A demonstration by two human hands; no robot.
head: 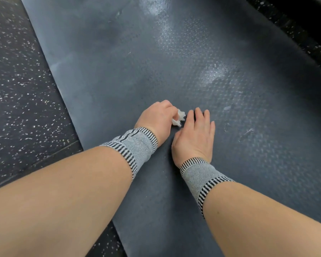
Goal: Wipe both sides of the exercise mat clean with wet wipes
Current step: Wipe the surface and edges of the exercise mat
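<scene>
Rubber floor [17,80], black with white flecks, carries everything in view and shows along the left side and at the upper right corner. Dark grey mat [156,52] lies flat on the floor, running diagonally from upper centre to the lower edge of the view; its left edge crosses the floor from upper left to lower centre. The mat surface has a fine dimpled texture, with glossy wet-looking patches toward its far end and right half, and small pale scuffs near its right side.

Both forearms enter from the lower edge, each with a grey-and-black striped wrist band [135,145] at the wrist. Right hand [195,134] lies palm down on the mat near its middle, fingers straight and close together, flat against the surface. Left hand [157,115] sits just beside it to the left, fingers curled, pinching a small crumpled white wipe [179,117]. The wipe protrudes from the left hand toward the right hand's fingertips, at or just above the mat surface; contact with the mat cannot be determined.
</scene>
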